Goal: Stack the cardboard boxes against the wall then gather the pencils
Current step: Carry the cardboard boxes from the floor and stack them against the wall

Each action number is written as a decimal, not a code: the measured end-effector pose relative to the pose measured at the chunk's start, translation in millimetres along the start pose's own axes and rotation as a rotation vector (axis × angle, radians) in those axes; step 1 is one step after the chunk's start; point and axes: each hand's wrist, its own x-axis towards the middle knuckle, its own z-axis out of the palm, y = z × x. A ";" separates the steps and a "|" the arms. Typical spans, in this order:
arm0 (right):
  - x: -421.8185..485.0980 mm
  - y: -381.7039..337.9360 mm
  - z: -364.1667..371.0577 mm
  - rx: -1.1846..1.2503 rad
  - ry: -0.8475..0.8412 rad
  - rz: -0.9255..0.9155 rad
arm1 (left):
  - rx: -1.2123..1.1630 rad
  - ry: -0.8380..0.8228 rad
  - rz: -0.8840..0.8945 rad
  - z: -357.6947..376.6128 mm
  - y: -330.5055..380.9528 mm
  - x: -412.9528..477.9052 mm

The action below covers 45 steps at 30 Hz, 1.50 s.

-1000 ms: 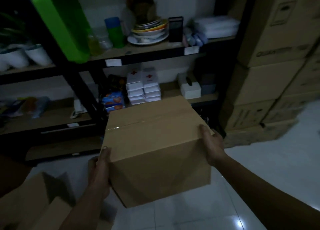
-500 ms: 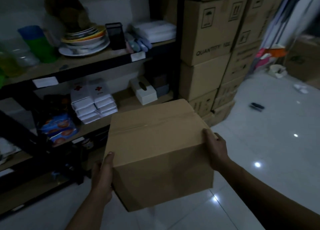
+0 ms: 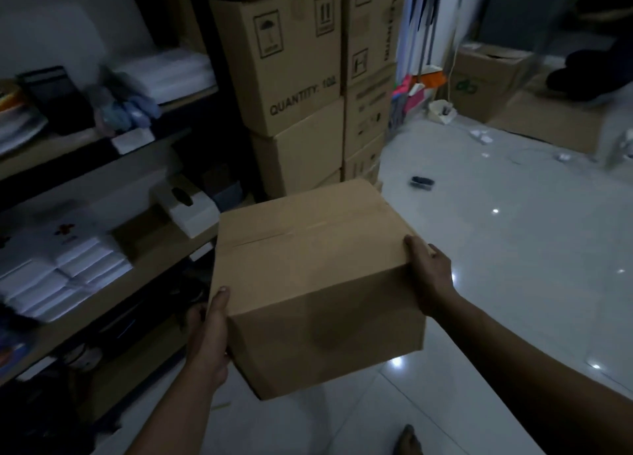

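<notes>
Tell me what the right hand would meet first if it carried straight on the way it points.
Probably the lower brown cardboard cartons stacked ahead; the right hand, gripping the plain brown cardboard box, points there. Depth is unclear.

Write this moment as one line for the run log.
step: carry | left hand: grips cardboard box | right hand: grips cardboard box | ahead: stacked boxes

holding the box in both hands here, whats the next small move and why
Probably carry the cardboard box forward toward the stacked cartons. The left hand and right hand grip its sides, it hangs above the tiled floor, and the stack stands just ahead beside the shelves.
</notes>
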 end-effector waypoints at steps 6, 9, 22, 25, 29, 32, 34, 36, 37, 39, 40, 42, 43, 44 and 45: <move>74.6 -35.9 -50.5 0.069 0.030 -0.006 | 0.033 -0.027 0.043 104.8 16.6 4.7; 106.1 -56.0 -82.0 0.079 0.048 -0.009 | 0.039 -0.049 0.041 158.2 23.7 3.8; 260.9 -150.3 -163.4 0.109 0.152 -0.064 | 0.009 -0.149 0.135 375.6 87.4 32.1; 298.6 -163.5 -166.8 0.069 0.119 -0.066 | 0.001 -0.146 0.136 413.9 100.0 53.6; 346.5 -184.8 -172.3 -0.019 0.075 -0.022 | 0.020 -0.179 0.103 460.6 116.3 90.6; 382.1 -198.1 -179.8 -0.037 0.040 0.021 | 0.014 -0.173 0.098 496.2 126.3 113.9; 399.7 -205.2 -185.9 -0.033 -0.006 0.071 | 0.039 -0.152 0.102 516.3 131.6 117.3; 417.1 -213.2 -192.5 -0.037 -0.063 0.081 | 0.046 -0.115 0.139 535.6 136.6 117.0; 426.0 -215.5 -195.9 -0.052 -0.094 0.079 | 0.049 -0.072 0.155 544.4 137.5 117.6; 443.7 -226.1 -201.4 -0.072 -0.146 0.058 | 0.052 -0.026 0.184 560.7 141.8 116.2; 451.4 -230.4 -204.8 -0.071 -0.172 0.052 | 0.043 -0.017 0.192 567.7 143.9 112.7; 474.5 -247.3 -216.0 -0.048 -0.260 0.024 | -0.004 0.018 0.221 587.8 146.1 101.9; 483.2 -256.1 -221.1 -0.036 -0.282 0.011 | -0.032 0.025 0.214 595.6 148.4 93.9; 491.4 -263.7 -226.3 -0.025 -0.309 -0.006 | -0.062 0.049 0.215 602.1 149.6 86.8; 499.2 -277.7 -233.7 -0.022 -0.346 -0.044 | -0.092 0.080 0.232 610.9 153.7 74.7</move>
